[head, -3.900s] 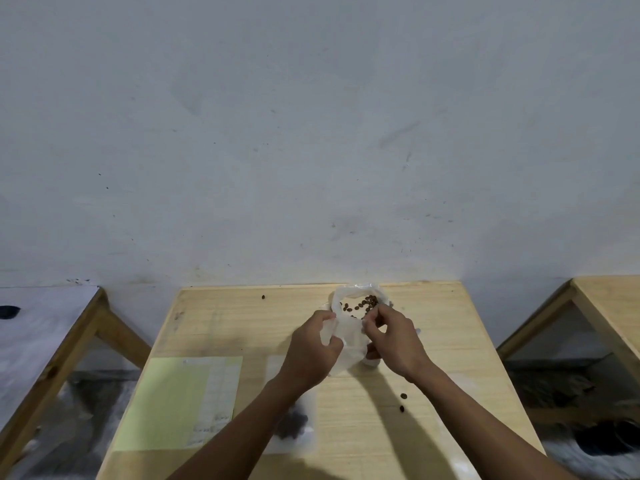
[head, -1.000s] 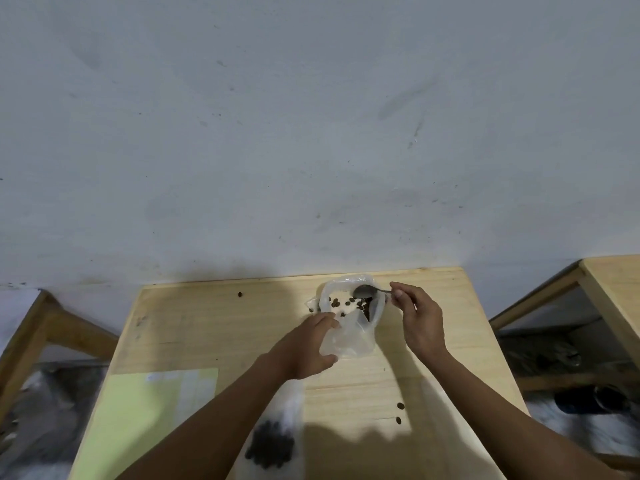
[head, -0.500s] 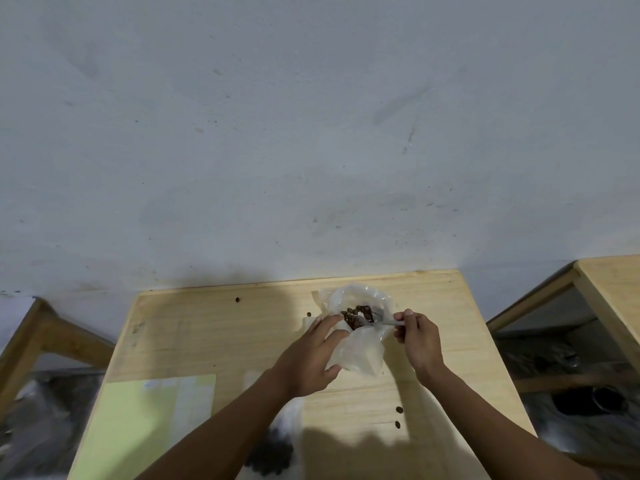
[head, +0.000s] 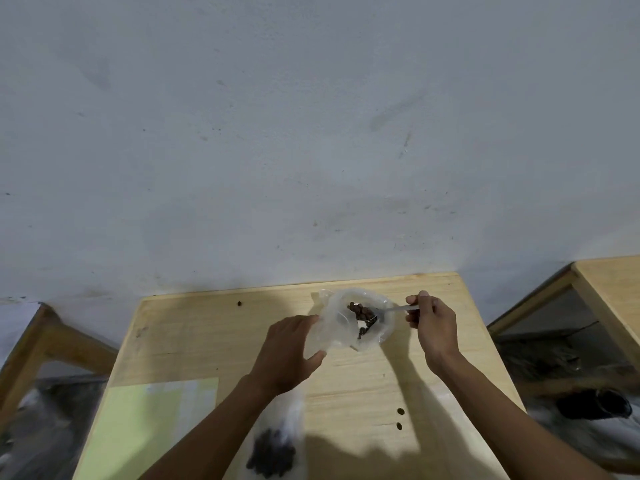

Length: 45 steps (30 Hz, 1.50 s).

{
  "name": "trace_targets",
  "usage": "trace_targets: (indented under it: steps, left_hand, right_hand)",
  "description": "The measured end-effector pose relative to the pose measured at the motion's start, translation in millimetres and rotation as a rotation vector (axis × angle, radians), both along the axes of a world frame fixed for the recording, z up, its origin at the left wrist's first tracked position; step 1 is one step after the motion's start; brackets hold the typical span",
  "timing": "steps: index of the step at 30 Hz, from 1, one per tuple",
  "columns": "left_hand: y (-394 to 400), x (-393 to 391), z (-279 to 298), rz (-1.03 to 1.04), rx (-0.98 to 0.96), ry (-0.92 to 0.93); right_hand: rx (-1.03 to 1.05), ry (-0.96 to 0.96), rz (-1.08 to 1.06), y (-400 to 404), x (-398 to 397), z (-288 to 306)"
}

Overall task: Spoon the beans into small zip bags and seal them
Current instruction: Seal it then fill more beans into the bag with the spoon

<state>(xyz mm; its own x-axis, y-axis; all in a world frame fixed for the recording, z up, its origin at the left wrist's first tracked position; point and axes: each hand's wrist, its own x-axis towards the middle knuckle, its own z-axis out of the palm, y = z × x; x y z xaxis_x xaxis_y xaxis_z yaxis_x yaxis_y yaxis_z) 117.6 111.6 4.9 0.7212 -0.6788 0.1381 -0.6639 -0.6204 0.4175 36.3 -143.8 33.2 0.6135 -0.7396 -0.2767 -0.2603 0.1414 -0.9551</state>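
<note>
A small clear zip bag (head: 341, 329) stands open near the far edge of the wooden table (head: 346, 375). My left hand (head: 287, 351) grips its left side between thumb and fingers. My right hand (head: 433, 323) pinches the handle of a metal spoon (head: 398, 309) from the right. The spoon's bowl carries dark beans (head: 360, 310) at the bag's mouth, and a few beans sit lower inside the plastic. I cannot tell the bag apart from any container behind it.
A filled bag of beans (head: 273, 452) lies at the near edge, partly under my left forearm. A pale green sheet (head: 149, 427) covers the near left. Loose beans lie at the right (head: 400, 411) and far left (head: 239, 303). Another table (head: 616, 296) stands to the right.
One second ago the spoon was nearly empty at the far side of the plastic. It now holds beans at the bag's mouth, and my right hand sits a little farther right.
</note>
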Motion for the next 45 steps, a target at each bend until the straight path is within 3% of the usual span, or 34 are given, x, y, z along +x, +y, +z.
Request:
trace_targets:
  steps: [17, 24, 33, 38, 45]
  left_hand:
    - [1.4, 1.8, 3.9, 0.126, 0.263, 0.137]
    - [-6.3, 5.5, 8.2, 0.135, 0.245, 0.142]
    - [-15.7, 4.7, 8.8, 0.103, 0.136, 0.107]
    - [-8.2, 8.3, 1.3, 0.125, 0.174, 0.172]
    - [-10.3, 10.1, -1.5, -0.016, 0.236, 0.254]
  right_hand:
    - [0.153, 0.004, -0.067, 6.8, -12.6, -6.1]
    - [0.001, -0.094, 0.033, 8.0, -5.1, 33.8]
    - [-0.464, -0.146, 0.414, 29.5, -4.4, 49.5]
    - [-0.501, -0.188, 0.290, 22.3, -3.2, 46.1]
    - [-0.422, -0.033, 0.154, 17.7, -9.3, -2.7]
